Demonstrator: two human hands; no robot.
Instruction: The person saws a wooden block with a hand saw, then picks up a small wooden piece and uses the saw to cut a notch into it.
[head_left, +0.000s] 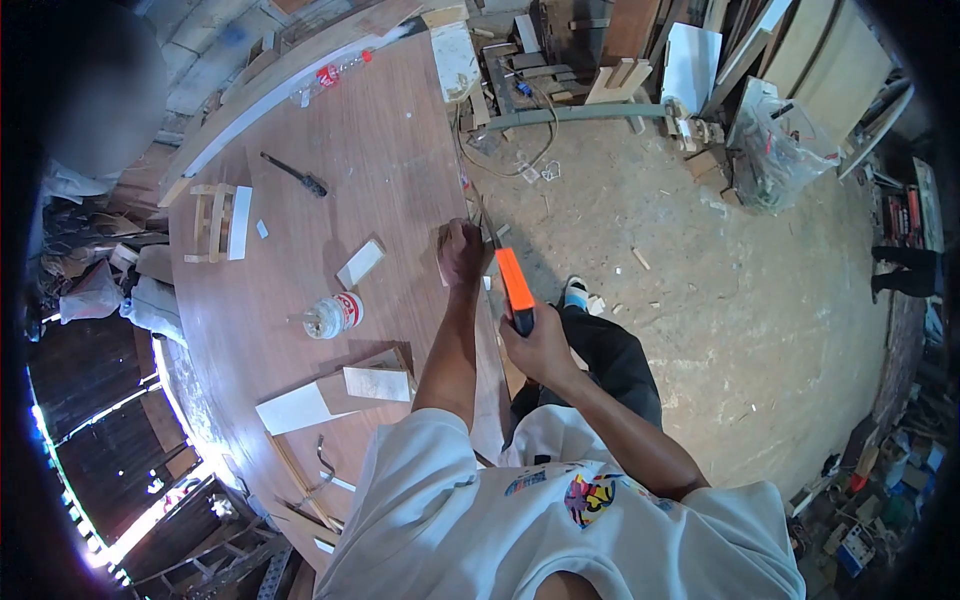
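My right hand [540,345] is wrapped round the black end of an orange-handled saw [514,280], whose thin blade points up and left past the table's edge. Close to that blade, my left hand [462,255] is closed over a small wooden piece [441,262] at the edge of the brown table [390,150]. Most of that piece is hidden under the fingers. A small white-faced block [360,262] lies on the table left of my left hand, and a glass jar with a red and white label [335,315] is below it.
Larger white-faced boards [378,384] lie near my left forearm. A dark tool [294,175], a small wooden frame [218,223] and a plastic bottle [333,76] are further off on the table. On the right, a plastic bag [778,150] stands among boards, with scraps on the floor.
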